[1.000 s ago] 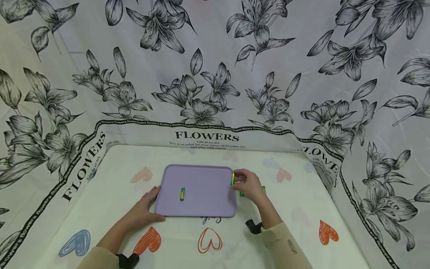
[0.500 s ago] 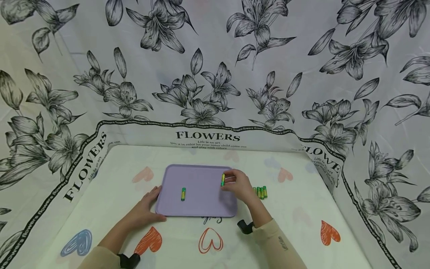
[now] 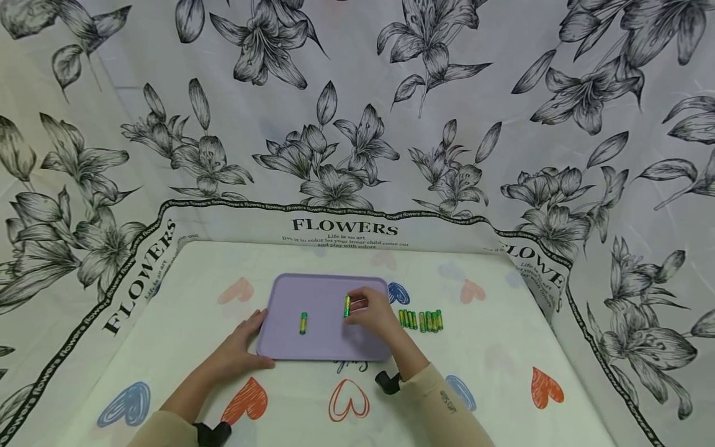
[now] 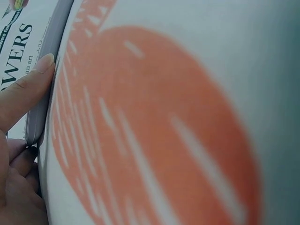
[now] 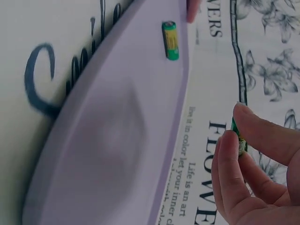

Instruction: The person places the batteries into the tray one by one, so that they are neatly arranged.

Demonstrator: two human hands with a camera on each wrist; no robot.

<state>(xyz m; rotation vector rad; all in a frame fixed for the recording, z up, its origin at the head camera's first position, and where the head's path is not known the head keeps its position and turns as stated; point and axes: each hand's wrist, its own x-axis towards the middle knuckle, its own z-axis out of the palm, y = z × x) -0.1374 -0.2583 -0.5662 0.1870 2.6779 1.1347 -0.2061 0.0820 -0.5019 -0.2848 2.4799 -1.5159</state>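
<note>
A green-and-yellow battery [image 3: 347,306] is pinched upright between the thumb and fingers of my right hand [image 3: 373,313], above the right half of the purple tray [image 3: 324,292]. In the right wrist view, the fingertips partly cover this battery [image 5: 241,145]. Another battery [image 3: 303,323] of the same kind lies on the tray, left of its middle. My left hand [image 3: 237,349] holds the tray by its near left corner, the thumb along the front rim and the fingers at the left side. The left wrist view shows that thumb [image 4: 35,82] against the tray's edge.
Several more batteries [image 3: 428,321] lie in a row on the white heart-printed cloth [image 3: 491,360], just right of the tray. A flower-printed curtain [image 3: 458,93] rises behind and at both sides of the table.
My right hand has carried the battery leftward, from the tray's right rim to over its right half. The row of batteries on the cloth is now uncovered. The left hand stays put.
</note>
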